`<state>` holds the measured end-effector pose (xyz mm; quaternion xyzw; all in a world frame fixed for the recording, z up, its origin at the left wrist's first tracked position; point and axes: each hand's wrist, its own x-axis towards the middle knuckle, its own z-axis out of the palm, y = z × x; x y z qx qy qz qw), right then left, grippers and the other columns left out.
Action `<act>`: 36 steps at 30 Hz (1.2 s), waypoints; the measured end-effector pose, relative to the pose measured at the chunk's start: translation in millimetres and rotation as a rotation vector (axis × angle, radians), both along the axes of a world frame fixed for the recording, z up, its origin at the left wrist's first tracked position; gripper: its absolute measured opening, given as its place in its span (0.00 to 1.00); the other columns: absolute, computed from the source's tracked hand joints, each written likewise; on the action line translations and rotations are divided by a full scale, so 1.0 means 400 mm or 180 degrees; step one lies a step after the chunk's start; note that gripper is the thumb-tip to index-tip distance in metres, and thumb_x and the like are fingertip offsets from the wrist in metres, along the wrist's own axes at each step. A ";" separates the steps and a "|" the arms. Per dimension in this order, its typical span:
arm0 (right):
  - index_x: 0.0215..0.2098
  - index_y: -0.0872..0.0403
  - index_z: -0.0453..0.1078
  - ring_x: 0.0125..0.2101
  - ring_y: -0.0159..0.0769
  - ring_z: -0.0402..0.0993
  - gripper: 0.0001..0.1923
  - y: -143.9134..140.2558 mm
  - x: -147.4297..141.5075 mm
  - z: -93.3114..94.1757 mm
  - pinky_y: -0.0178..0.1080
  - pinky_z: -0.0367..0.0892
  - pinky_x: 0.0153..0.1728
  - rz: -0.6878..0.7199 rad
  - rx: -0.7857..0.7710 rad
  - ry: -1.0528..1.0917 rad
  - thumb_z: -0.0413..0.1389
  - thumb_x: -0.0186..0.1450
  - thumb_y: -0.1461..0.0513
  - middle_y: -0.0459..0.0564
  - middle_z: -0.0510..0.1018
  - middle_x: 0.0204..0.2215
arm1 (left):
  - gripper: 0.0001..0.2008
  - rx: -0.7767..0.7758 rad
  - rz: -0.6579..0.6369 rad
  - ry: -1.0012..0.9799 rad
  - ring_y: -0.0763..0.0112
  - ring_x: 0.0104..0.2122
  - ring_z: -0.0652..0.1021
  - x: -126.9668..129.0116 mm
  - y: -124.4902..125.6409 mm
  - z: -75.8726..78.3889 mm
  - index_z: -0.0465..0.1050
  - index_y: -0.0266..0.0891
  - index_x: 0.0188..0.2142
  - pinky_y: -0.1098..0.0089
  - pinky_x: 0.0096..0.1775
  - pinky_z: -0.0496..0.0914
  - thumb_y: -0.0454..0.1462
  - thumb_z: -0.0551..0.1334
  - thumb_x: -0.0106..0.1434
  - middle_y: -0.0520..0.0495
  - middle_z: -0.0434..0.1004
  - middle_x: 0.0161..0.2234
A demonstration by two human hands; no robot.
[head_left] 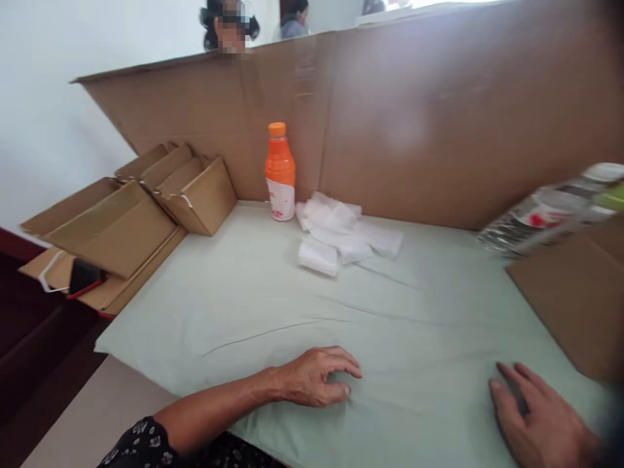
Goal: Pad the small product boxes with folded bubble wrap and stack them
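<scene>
Sleeve: black fabric with a pale floral print [146, 445], on the person's left arm at the lower edge.
Right hand: bare and blurred [541, 416], at the lower right, low over the counter; thumb and fingers stand apart, and no object shows between them.
Left hand: bare [319, 378], well apart from the right, fingers curved, with a gap between thumb and forefinger and nothing in it; whether it presses on the surface cannot be told.
Counter cover: pale green, lightly creased cloth [244, 279], spread beneath both hands and running back to the upright cardboard.
Right side: a brown cardboard panel [580, 299] just beyond the right hand; behind it, a blurred clear plastic bottle with a red-and-white label [536, 214], tilted.
Left side: a black phone with a red edge [85, 276] and a bent white strip [49, 270] by open brown cardboard boxes [209, 201].
White bundle: thin, translucent folded sheets [341, 227] in a loose heap, beyond the left hand.
Orange bottle: plastic, orange-capped, white-labelled [281, 172], upright just left of the bundle.
Back: a tall brown cardboard wall [400, 143]; above its edge, two people [212, 26] [294, 23] show in part.
</scene>
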<state>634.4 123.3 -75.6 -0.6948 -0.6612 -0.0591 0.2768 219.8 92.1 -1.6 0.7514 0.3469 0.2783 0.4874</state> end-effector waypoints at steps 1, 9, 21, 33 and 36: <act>0.57 0.41 0.73 0.53 0.65 0.74 0.27 -0.004 -0.063 -0.014 0.67 0.71 0.41 0.0227 0.0006 -0.0140 0.45 0.68 0.44 0.61 0.76 0.55 | 0.19 0.0157 0.0166 0.0094 0.60 0.50 0.80 -0.059 0.017 0.012 0.79 0.41 0.49 0.63 0.47 0.77 0.32 0.63 0.58 0.40 0.79 0.53; 0.59 0.50 0.67 0.57 0.57 0.72 0.24 -0.006 -0.427 0.044 0.58 0.71 0.48 0.1141 0.0025 -0.0588 0.44 0.72 0.51 0.59 0.74 0.59 | 0.30 0.2152 0.3892 0.1675 0.45 0.69 0.58 -0.636 0.360 0.284 0.67 0.31 0.60 0.43 0.68 0.49 0.29 0.64 0.57 0.32 0.66 0.65; 0.57 0.52 0.71 0.58 0.49 0.72 0.23 -0.018 -0.434 0.077 0.53 0.69 0.53 0.1054 -0.0195 -0.0547 0.45 0.73 0.51 0.57 0.75 0.59 | 0.22 0.1480 0.3967 0.1724 0.54 0.52 0.79 -0.757 0.317 0.298 0.73 0.33 0.53 0.55 0.56 0.70 0.28 0.56 0.59 0.42 0.80 0.50; 0.57 0.49 0.70 0.57 0.56 0.73 0.23 -0.001 -0.553 0.136 0.59 0.70 0.52 0.1470 -0.0284 0.0069 0.52 0.69 0.49 0.58 0.73 0.61 | 0.41 0.2044 0.4250 -0.0021 0.48 0.67 0.63 -0.671 -0.243 0.147 0.57 0.47 0.67 0.46 0.67 0.59 0.42 0.70 0.56 0.41 0.61 0.67; 0.67 0.46 0.61 0.61 0.50 0.69 0.29 -0.012 -0.700 0.194 0.53 0.69 0.57 0.2470 -0.0487 0.0425 0.55 0.69 0.53 0.56 0.69 0.64 | 0.45 0.0957 0.4067 -0.0529 0.47 0.68 0.62 -0.672 -0.230 0.079 0.55 0.46 0.67 0.48 0.66 0.60 0.46 0.72 0.54 0.38 0.58 0.68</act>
